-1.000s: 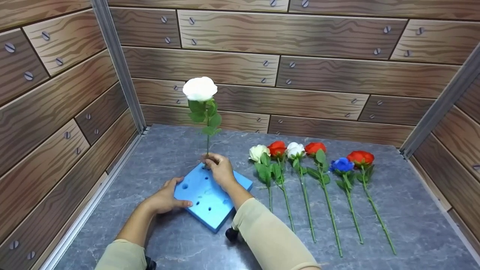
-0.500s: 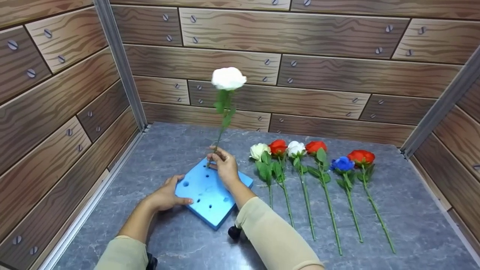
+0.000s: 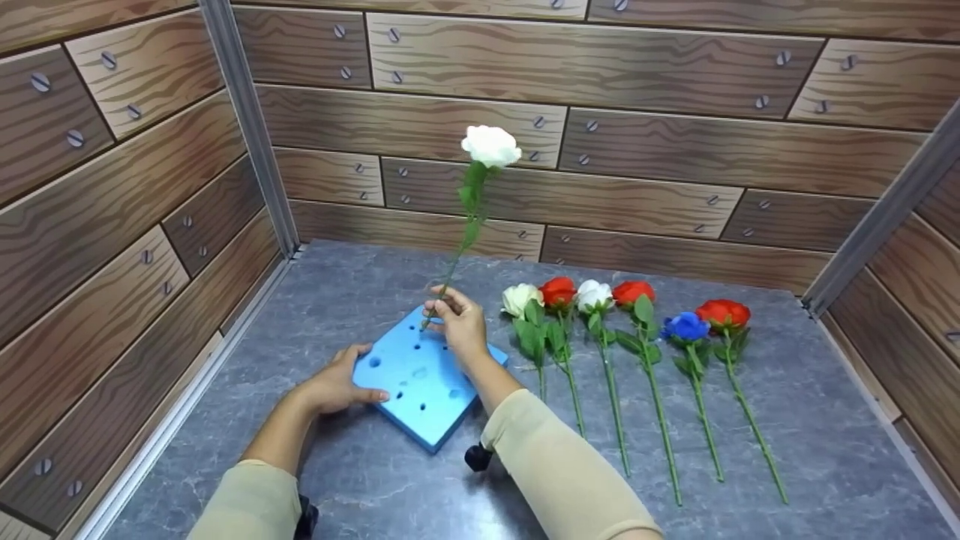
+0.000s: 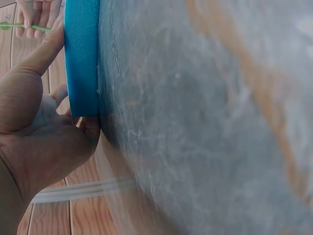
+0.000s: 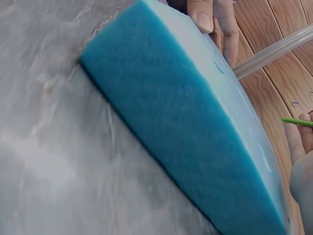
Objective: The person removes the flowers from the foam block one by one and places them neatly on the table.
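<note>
A blue foam block [image 3: 409, 382] with several holes in its top lies on the table. My left hand [image 3: 335, 382] holds its left corner, thumb on the top face and fingers along the side; the left wrist view shows the block's edge [image 4: 82, 58] between thumb and fingers. My right hand [image 3: 461, 322] pinches the lower stem of a white rose [image 3: 491, 146] over the block's far corner. The rose leans to the right, bloom up. In the right wrist view the green stem end [image 5: 293, 121] shows free, apart from the foam.
Right of the block several roses lie side by side, stems toward me: a cream rose [image 3: 522, 301], a white rose [image 3: 595, 296], a blue rose [image 3: 685, 328] and red roses, one a red rose [image 3: 723, 314] at the far right. Wood-patterned walls [image 3: 465, 52] enclose the grey table [image 3: 360, 277].
The white rose has risen from the block's far hole and swung right, now tilted. My right hand has moved slightly up and right with it. The left hand keeps its hold.
</note>
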A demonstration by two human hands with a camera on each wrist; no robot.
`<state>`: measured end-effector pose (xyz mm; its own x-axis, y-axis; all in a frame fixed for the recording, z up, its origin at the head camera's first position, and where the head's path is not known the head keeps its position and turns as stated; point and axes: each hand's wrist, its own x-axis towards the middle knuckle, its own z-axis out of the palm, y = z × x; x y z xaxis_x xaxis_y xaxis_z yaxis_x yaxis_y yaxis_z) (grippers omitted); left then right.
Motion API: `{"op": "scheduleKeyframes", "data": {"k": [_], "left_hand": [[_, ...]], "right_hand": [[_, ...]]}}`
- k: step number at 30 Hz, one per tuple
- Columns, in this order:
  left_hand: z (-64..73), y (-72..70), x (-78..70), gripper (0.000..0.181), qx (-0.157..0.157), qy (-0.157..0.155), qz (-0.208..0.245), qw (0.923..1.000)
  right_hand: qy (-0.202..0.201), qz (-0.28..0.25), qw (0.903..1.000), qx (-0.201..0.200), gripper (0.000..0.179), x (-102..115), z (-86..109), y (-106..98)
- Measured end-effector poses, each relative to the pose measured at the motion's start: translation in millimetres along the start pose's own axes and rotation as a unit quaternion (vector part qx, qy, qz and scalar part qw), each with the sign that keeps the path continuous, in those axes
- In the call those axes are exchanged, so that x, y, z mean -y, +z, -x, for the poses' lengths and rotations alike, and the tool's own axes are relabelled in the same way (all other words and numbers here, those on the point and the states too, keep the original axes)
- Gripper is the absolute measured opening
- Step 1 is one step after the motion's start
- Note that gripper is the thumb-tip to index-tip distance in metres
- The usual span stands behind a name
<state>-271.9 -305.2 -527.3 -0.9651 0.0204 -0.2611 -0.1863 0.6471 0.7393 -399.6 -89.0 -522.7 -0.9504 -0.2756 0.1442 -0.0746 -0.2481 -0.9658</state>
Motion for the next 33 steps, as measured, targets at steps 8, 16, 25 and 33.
{"op": "scheduleKeyframes", "data": {"k": [8,16,25,33], "left_hand": [[0.2,0.4,0.2,0.111,0.006,0.011,-0.003,0.9999],[2.2,1.2,0.0,0.110,0.009,0.012,-0.001,0.9999],[3.7,-1.6,1.1,0.112,0.017,0.017,0.001,0.9997],[5.9,0.0,-1.8,0.112,0.021,0.017,0.004,0.9996]], "right_hand": [[-0.003,0.024,0.9996,0.016,0.026,9.4,11.7,-16.3],[0.010,0.047,0.9986,0.019,0.025,19.2,28.5,-27.7],[0.021,0.076,0.9968,0.011,0.026,30.4,50.5,-42.2],[0.024,0.083,0.9962,0.017,0.027,40.0,67.5,-60.5]]}}
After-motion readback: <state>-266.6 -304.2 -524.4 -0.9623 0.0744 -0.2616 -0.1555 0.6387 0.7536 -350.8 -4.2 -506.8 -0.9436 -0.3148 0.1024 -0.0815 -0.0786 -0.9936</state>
